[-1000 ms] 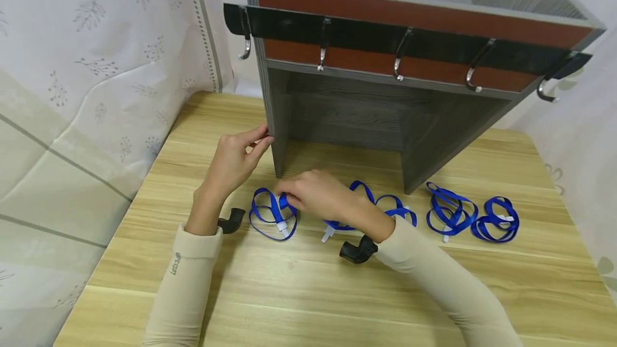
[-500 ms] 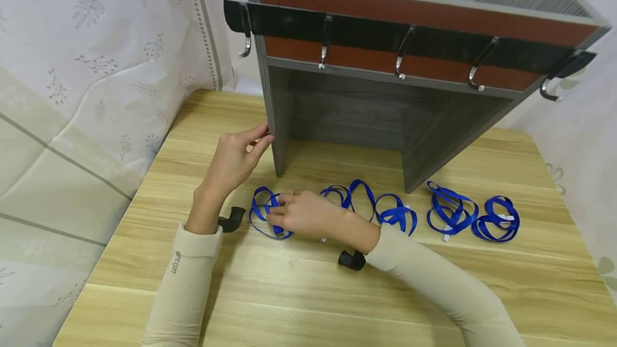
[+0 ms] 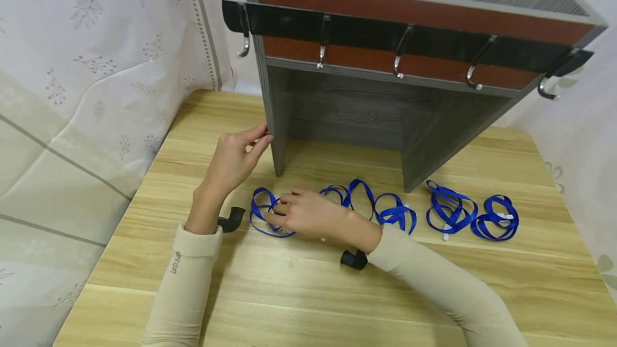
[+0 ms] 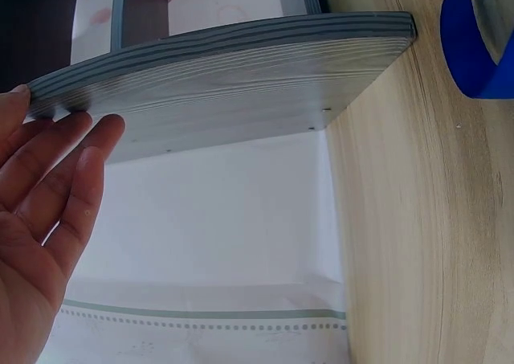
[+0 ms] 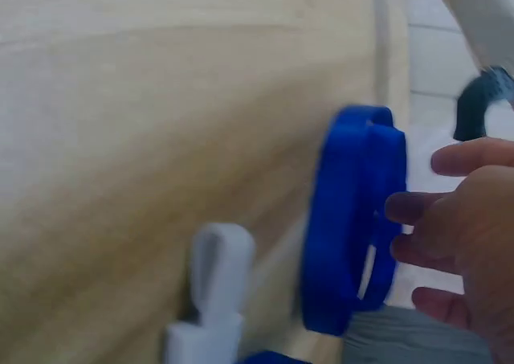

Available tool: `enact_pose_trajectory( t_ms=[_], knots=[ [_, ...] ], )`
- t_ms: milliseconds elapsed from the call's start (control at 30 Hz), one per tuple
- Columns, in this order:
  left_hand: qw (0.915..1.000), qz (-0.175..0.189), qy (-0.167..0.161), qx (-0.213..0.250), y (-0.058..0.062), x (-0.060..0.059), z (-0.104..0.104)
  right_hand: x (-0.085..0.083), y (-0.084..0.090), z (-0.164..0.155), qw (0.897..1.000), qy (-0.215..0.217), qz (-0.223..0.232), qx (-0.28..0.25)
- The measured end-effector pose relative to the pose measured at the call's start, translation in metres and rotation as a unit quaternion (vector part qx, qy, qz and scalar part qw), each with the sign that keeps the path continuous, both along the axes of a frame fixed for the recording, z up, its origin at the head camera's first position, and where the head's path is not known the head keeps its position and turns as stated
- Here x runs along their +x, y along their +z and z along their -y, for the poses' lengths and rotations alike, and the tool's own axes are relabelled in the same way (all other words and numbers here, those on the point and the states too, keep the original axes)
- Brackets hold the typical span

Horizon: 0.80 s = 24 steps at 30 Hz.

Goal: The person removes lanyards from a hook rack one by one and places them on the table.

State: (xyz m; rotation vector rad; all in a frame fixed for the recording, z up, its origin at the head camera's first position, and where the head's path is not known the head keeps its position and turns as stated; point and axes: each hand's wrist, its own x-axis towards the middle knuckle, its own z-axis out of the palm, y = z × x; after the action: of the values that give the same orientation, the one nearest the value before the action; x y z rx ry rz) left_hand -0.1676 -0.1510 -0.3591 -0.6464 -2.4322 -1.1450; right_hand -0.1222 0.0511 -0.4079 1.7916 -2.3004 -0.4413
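Observation:
At the left of the table, a grey wood-grain rack (image 3: 344, 108) stands with its side panel (image 4: 233, 91) in my left hand (image 3: 231, 162). The left thumb lies on the panel's front edge and the fingertips rest against its outer face. My right hand (image 3: 310, 213) reaches over the leftmost coiled blue lanyard (image 5: 341, 203), its fingers spread and fingertips right at the strap. In the head view this hand hides part of that coil. A white plastic clip (image 5: 221, 276) shows near the strap in the right wrist view.
Several metal hooks (image 3: 321, 57) line a black strip (image 3: 361, 28) across the rack's front. More coiled blue lanyards (image 3: 496, 218) lie along the rack's front on the wooden table (image 3: 289, 299). A black elbow-shaped piece (image 3: 233, 219) sits by the left wrist, another (image 3: 354, 259) by the right.
My right hand has let go of the lanyard strap it pinched, come slightly down toward the coil, and spread its fingers. The left hand keeps its place on the panel.

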Motion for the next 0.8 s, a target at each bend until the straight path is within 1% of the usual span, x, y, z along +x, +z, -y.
enact_pose_trajectory(
  t_ms=[133, 300, 400, 533, 700, 800],
  knots=[
    [1.0, -0.001, -0.002, 0.0, 0.0, 0.0, 0.0, -0.006, 0.014, -0.007, 0.998, -0.031, 0.037, -0.029],
    [1.0, 0.0, -0.003, 0.002, -0.001, 0.0, 0.0, -0.015, 0.027, -0.023, 0.991, -0.082, 0.088, -0.063],
    [1.0, -0.001, -0.004, 0.002, 0.0, 0.0, 0.0, -0.019, 0.032, -0.036, 0.986, -0.097, 0.094, -0.096],
    [1.0, -0.001, -0.003, -0.001, 0.001, 0.0, 0.0, -0.021, 0.034, -0.056, 0.98, -0.108, 0.091, -0.142],
    [1.0, 0.002, -0.002, -0.002, 0.001, 0.001, -0.001, -0.021, 0.04, -0.084, 0.967, -0.123, 0.112, -0.195],
    [1.0, 0.006, 0.0, -0.001, 0.001, 0.002, -0.001, -0.02, 0.047, -0.105, 0.959, -0.136, 0.125, -0.217]
  ],
)
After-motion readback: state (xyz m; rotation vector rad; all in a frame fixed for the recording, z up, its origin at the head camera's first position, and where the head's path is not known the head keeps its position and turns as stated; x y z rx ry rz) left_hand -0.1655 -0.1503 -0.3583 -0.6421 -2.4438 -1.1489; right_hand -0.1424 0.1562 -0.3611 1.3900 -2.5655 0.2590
